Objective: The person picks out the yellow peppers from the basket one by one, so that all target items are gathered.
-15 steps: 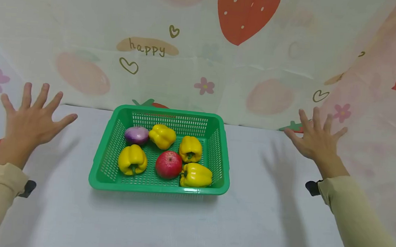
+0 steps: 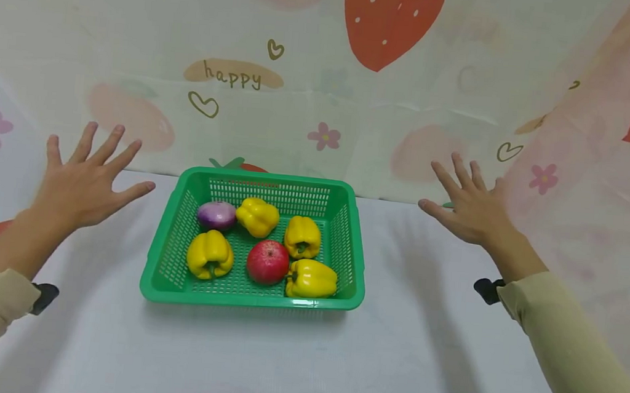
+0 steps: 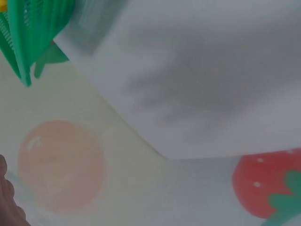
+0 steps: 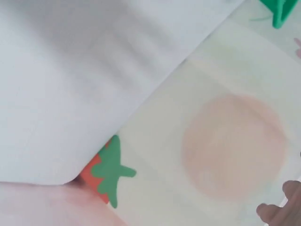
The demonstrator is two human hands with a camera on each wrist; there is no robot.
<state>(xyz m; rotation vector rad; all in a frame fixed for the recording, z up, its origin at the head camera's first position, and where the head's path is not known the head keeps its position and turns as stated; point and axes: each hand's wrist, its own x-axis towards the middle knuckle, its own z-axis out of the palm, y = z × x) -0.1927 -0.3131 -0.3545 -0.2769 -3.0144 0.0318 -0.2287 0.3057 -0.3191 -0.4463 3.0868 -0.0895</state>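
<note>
Green basket (image 2: 251, 301) on desk (image 2: 280, 360) holds four yellow peppers (image 2: 312, 279), pomegranate (image 2: 268, 262), purple vegetable (image 2: 216, 215). Left hand (image 2: 83, 189), right hand (image 2: 474, 210) apart, either side, fingers spread.

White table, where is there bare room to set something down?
Bare white table lies in front of the green basket, and on either side, toward the left hand and right hand. Inside the basket it's crowded at front right, where the red fruit and two yellow peppers bunch together.

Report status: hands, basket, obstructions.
Left hand, right hand: raised, fingers spread, holding nothing. Green basket between them, untouched; four yellow peppers, red fruit, purple vegetable inside. No obstruction visible.
</note>
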